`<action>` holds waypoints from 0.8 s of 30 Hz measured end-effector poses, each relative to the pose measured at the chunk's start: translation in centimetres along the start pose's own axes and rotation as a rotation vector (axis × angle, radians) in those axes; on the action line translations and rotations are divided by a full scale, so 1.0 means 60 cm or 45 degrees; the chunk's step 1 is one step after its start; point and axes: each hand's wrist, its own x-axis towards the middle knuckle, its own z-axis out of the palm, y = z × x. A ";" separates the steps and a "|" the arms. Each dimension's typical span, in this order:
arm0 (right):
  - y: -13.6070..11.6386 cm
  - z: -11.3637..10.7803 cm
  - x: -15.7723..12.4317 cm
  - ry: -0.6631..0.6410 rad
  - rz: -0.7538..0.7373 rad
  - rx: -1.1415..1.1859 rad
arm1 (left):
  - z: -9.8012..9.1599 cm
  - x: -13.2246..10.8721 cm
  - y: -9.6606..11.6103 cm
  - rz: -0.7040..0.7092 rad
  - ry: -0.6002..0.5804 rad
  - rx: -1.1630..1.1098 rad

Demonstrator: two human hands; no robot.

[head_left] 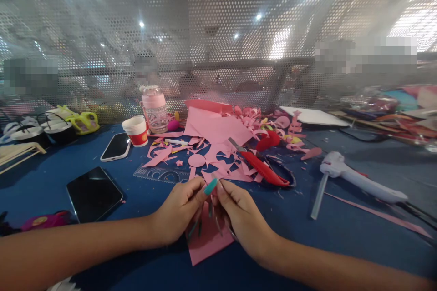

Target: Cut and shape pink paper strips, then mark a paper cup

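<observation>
My left hand [182,207] and my right hand [241,213] meet at the fingertips near the front of the table, both closed in a pinch. A small pinkish bit shows between the thumbs, too small and covered to name. The left thumbnail is long and turquoise. Beneath the fingers lies a pink sheet [208,248], partly hidden by them. Just beyond the hands are pink scraps [218,154] with cut-out holes, a pink disc [197,160] and a clear ruler [160,174]. To their right rests a red-handled cutting tool [261,166] with a metal blade.
A white glue gun [362,177] with a glue stick lies right, its cord trailing off. On the left are a phone [116,147], a dark tablet-like device [94,194], paper cups [135,131] and a bottle [155,109]. A perforated metal screen [218,41] stands behind.
</observation>
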 end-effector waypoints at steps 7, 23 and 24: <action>-0.005 0.002 -0.002 -0.038 0.042 -0.037 | 0.001 0.004 0.001 0.082 0.033 -0.022; 0.007 0.000 -0.003 -0.005 -0.007 -0.084 | -0.003 0.008 -0.001 0.067 0.072 -0.079; 0.006 0.000 -0.003 0.000 -0.005 -0.050 | -0.003 0.009 -0.001 0.054 0.076 -0.096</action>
